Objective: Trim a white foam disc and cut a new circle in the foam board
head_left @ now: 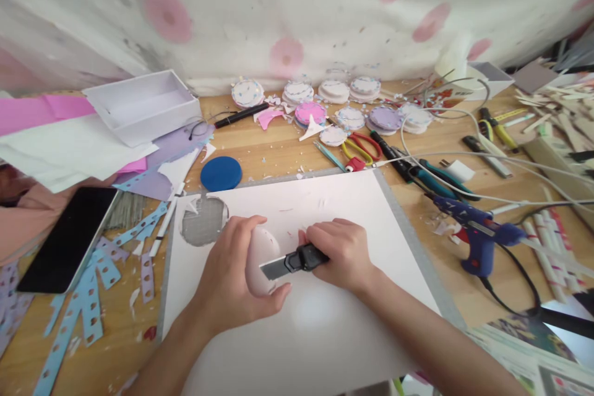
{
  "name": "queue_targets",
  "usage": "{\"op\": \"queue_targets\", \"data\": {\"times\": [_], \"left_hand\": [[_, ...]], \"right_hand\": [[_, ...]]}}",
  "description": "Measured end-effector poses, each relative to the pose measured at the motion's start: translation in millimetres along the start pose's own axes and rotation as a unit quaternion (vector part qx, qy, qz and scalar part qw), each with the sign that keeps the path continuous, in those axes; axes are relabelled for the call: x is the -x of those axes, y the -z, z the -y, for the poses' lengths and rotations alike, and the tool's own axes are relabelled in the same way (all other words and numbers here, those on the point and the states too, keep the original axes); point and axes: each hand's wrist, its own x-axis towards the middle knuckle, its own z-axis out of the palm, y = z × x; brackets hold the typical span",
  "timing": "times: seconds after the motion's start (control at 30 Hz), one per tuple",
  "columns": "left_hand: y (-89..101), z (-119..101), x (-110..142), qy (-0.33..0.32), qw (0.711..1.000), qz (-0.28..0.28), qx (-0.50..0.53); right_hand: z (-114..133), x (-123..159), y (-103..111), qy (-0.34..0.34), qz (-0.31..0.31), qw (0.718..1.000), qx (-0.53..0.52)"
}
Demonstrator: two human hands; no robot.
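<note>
My left hand holds a white round disc by its edge, tilted up above the white sheet, thumb below and fingers above. My right hand is closed round the black handle of a utility knife. Its blade is out and points left across the face of the disc; whether it touches cannot be made out. Under both hands lies the large white sheet on a grey mat. At the sheet's upper left a round cut-out shows grey, beside a blue disc.
Several decorated round stacks stand along the back. A white box, a phone and punched paper strips lie left. Right are red-and-yellow scissors, pliers, a blue glue gun and a looping white cable.
</note>
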Motion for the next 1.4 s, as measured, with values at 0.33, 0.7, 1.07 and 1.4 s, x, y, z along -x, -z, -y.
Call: {"op": "queue_targets", "data": {"times": [0.33,0.7,1.07,1.4], "left_hand": [[5.4,-2.3,2.1,-0.035,0.999,0.001,0.042],[5.5,-3.8,2.5,-0.041,0.997,0.002,0.072],[9.3,-5.0,2.8,-0.049,0.995,0.009,0.092],[6.9,-6.7,4.1,-0.046,0.992,0.011,0.114]], "right_hand": [[1.3,0.5,-0.7,0.021,0.028,0.999,-0.001],[0.5,1.7,2.4,0.013,0.064,0.998,-0.016],[0.5,1.2,3.9,0.009,0.063,0.998,-0.018],[0.9,0.7,4.3,0.009,0.063,0.998,-0.020]]}}
